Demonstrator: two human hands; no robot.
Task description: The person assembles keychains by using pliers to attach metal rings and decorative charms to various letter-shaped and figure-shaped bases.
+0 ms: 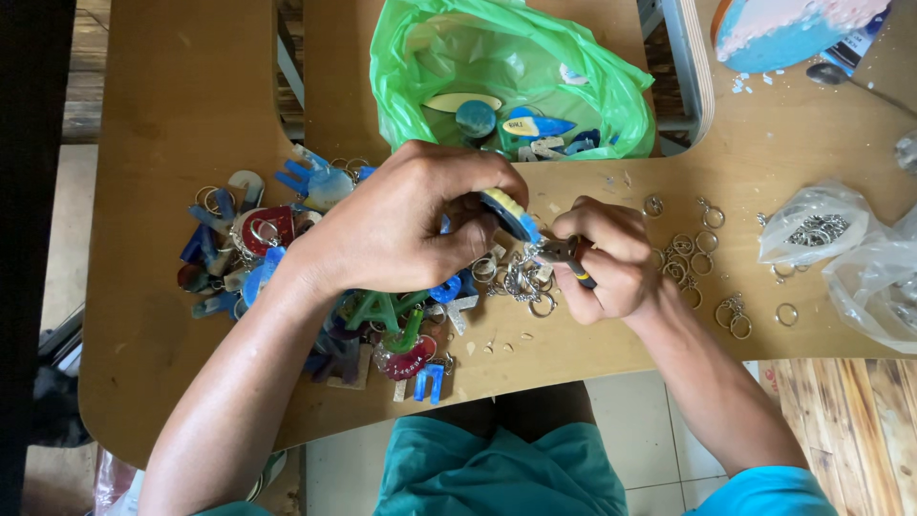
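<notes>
Keychain charm [509, 212], small and flat, blue along the lower edge with a pale yellow ribbed top; we see it tilted, pinched in the left hand [406, 225] above the wooden table [172, 115], just in front of the green plastic bag [516, 72]. Left fingers are curled together and clamped on the charm's left end; most of its body is hidden under them, so we cannot tell its full shape.

Our right hand [607, 263] is closed around small pliers [565, 254] with dark handles showing a bit of yellow and red. The plier tips point left and meet the charm's lower right end, where a metal ring and short chain [525, 279] hang down. We cannot tell whether the tips grip the ring itself.

To the left, under the left forearm, lies a pile of finished charms [287, 258]: blue, red and green letters and shapes, each with a ring. Loose split rings [702, 253] are scattered on the table to the right of the right hand. Further right sit two clear bags [817, 225], one holding more rings. The green bag holds further blue and pale pieces. A blue and pink board [783, 29] rests at the upper right corner.
</notes>
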